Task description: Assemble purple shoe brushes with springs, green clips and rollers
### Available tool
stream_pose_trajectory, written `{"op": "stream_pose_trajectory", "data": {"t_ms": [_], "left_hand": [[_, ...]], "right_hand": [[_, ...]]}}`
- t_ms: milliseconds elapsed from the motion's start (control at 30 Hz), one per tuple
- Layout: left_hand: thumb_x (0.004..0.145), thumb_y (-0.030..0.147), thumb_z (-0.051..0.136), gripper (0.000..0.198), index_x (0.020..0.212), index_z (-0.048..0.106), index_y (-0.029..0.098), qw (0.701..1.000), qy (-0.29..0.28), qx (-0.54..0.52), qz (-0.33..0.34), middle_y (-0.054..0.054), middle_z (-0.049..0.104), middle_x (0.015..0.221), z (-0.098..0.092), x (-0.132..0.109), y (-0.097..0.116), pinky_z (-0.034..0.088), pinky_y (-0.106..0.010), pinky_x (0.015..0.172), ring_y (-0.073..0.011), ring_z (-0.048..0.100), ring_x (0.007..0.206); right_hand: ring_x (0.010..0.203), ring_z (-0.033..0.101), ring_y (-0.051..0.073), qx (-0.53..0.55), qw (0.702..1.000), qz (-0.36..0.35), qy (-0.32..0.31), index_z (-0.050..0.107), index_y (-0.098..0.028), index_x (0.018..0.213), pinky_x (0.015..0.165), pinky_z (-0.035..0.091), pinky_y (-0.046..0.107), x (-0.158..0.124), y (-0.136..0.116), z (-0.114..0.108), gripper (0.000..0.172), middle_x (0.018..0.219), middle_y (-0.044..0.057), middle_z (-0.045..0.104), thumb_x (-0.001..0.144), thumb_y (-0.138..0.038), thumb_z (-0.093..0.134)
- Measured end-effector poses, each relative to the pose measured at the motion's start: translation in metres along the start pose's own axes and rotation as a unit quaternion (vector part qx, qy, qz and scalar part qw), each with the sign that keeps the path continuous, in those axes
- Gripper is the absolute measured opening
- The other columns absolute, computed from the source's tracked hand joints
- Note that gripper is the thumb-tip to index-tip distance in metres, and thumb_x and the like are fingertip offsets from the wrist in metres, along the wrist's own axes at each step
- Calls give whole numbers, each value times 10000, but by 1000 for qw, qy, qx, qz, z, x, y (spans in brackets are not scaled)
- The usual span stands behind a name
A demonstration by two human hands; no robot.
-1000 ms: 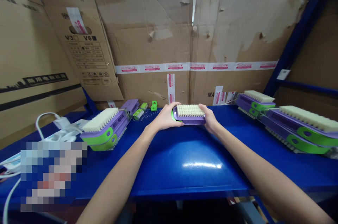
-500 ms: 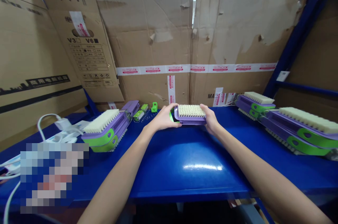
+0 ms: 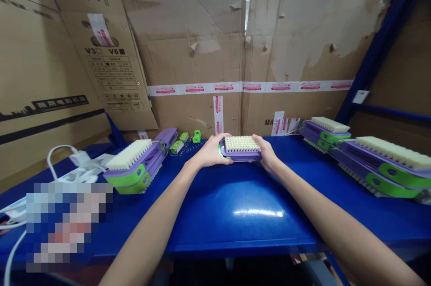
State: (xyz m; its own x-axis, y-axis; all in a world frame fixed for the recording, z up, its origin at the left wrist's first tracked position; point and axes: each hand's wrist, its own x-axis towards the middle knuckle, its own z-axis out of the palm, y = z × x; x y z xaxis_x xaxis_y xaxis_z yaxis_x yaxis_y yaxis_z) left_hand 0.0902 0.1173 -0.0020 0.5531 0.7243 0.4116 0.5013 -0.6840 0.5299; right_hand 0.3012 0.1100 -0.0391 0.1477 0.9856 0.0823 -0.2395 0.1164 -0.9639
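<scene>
Between my two hands is a purple brush (image 3: 247, 156) with cream bristles facing up and a green part at its left end. My left hand (image 3: 213, 151) is closed around that green end, thumb below and fingers on top. At the other end, my right hand (image 3: 267, 153) grips the purple body, its fingertips near the bristles. The brush is held level over the back of the blue table (image 3: 215, 205). Just left of my left hand lie small springs (image 3: 193, 146), a green clip (image 3: 196, 137) and small green pieces (image 3: 177, 147).
A stacked purple and green brush pair (image 3: 131, 167) stands at the left. More brush pairs (image 3: 380, 165) stand at the right. White cables and a power strip (image 3: 79, 173) lie far left, near a blurred patch. Cardboard sheets (image 3: 202, 52) wall the back.
The brush has shifted slightly left and down, and its green end is now closer inside my left hand. Both hands keep their hold.
</scene>
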Motion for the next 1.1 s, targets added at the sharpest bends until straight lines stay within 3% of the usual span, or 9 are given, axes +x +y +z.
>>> {"op": "stream_pose_trajectory", "data": {"t_ms": [200, 433, 667, 967, 1100], "left_hand": [[517, 321, 801, 829, 1272, 480, 206, 1000, 9, -16, 2, -93, 530, 1261, -2, 1, -3, 369, -430, 1017, -288, 486, 1160], [506, 346, 808, 851, 1279, 485, 200, 1000, 16, -16, -19, -101, 569, 1175, -5, 1, -5, 394, -438, 988, -291, 518, 1116], [499, 337, 811, 809, 1228, 490, 201, 1000, 3, -17, -12, -80, 571, 1119, -4, 0, -4, 422, -415, 929, -268, 537, 1042], [511, 321, 790, 802, 1235, 473, 184, 999, -14, 30, 1, -77, 533, 1159, 0, 0, -2, 389, -405, 970, -277, 467, 1106], [509, 340, 793, 816, 1245, 472, 193, 999, -25, 35, -18, -59, 539, 1030, -1, -1, -1, 429, -398, 907, -275, 497, 1042]], "right_hand": [[565, 621, 179, 8, 1000, -3, 11, 617, -200, 954, 432, 519, 287, 2, 1, 0, 296, 774, 40, 690, 778, -431, 562], [557, 617, 178, 17, 1000, 2, 24, 607, -203, 910, 397, 492, 267, -1, 0, 3, 261, 767, 40, 685, 779, -424, 559], [526, 603, 169, 19, 1000, 24, -2, 585, -193, 901, 408, 489, 264, 0, 1, 0, 263, 698, 30, 673, 796, -430, 545], [439, 544, 133, -7, 1000, -7, -11, 586, -172, 922, 349, 451, 236, -1, 0, 0, 248, 648, 11, 633, 812, -390, 539], [440, 546, 136, -14, 1000, 7, -25, 579, -171, 944, 357, 453, 241, -1, 1, 0, 269, 657, 20, 638, 825, -404, 517]]}}
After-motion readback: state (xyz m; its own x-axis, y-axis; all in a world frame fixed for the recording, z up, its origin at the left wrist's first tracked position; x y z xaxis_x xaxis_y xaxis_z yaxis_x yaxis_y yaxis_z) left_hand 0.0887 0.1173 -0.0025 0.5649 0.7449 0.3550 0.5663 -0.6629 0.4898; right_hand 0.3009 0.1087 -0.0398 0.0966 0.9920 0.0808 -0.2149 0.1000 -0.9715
